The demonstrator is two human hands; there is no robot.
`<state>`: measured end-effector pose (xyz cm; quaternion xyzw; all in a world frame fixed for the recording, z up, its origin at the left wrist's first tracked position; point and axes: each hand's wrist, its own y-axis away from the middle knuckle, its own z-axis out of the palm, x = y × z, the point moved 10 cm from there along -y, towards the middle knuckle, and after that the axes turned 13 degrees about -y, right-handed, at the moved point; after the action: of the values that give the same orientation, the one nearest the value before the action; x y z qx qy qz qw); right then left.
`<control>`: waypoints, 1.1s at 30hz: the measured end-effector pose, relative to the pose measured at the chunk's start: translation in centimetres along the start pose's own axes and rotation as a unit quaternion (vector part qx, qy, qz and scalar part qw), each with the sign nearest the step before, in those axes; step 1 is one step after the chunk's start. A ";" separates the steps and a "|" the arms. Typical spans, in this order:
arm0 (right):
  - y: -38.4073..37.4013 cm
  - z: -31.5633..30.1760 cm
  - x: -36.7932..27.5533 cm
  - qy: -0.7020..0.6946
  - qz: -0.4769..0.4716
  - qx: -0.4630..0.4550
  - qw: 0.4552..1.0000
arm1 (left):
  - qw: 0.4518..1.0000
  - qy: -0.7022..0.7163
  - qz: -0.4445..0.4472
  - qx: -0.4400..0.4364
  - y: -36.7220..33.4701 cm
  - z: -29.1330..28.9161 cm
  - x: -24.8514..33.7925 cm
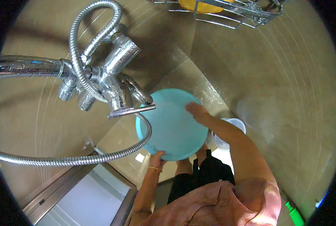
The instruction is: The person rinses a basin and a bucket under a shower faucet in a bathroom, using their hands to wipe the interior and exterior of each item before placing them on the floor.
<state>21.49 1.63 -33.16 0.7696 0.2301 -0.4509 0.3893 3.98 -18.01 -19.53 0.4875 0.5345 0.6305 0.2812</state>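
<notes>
The left grip [158, 159] is clasping the near rim of a wide, round, turquoise plastic basin [171, 124], its thumb showing at the edge. A thin yellow band [154, 168] is circling that wrist. The right grip [198, 113] is reaching over the basin's right side with the fingers bent; whether it is pressing on the surface or holding something there, I cannot tell. The basin is sitting in front of the person's legs, near the corner of the tiled walls, and is hiding part of the floor.

In the view, a ribbed silver metal hose [77, 161] is crossing the basin's left edge, and a shiny chrome mixer tap [119, 94] is jutting out above. Just right of the basin, a round white bucket [237, 123] is standing, partly hidden by the right forearm. Below, the person is wearing black shorts [213, 171] and a pink top [202, 203]. A small white square piece [139, 158] is lying to the left of the left grip. At the top, a silver wire rack [264, 17] is carrying a yellow object [204, 5].
</notes>
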 end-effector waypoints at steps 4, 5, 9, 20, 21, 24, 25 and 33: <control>-3.7 -2.9 -14.5 0.504 -0.130 0.064 0.852 | 0.972 0.182 -0.038 -0.144 1.2 4.1 -2.3; -3.9 -4.3 -14.7 0.427 -0.108 0.152 0.885 | 0.972 0.177 -0.038 -0.147 1.8 5.3 -1.5; -6.4 0.3 -14.5 0.297 -0.001 0.123 0.947 | 0.982 0.163 -0.015 -0.094 4.9 7.6 1.7; 2.4 8.0 -1.7 0.279 -0.021 -0.230 0.932 | 0.995 0.066 0.070 -0.001 0.2 -1.8 0.7; -0.2 4.0 -4.6 0.257 0.067 -0.180 0.947 | 0.996 0.074 0.041 -0.010 0.3 -2.8 -1.5; -2.6 0.9 -8.7 0.485 -0.225 0.036 0.844 | 0.986 0.134 -0.038 -0.092 2.9 2.5 -1.9; -3.5 -0.6 -12.2 0.422 -0.221 0.091 0.874 | 0.975 0.178 -0.057 -0.117 4.3 4.1 -1.7; -4.8 4.5 -21.2 0.100 -0.222 0.182 0.953 | 0.976 0.126 -0.097 -0.152 5.4 4.8 -1.4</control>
<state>5.39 0.79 -17.83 0.7981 0.3468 -0.4807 0.1081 9.79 -18.74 -15.08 0.3019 0.5079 0.7306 0.3421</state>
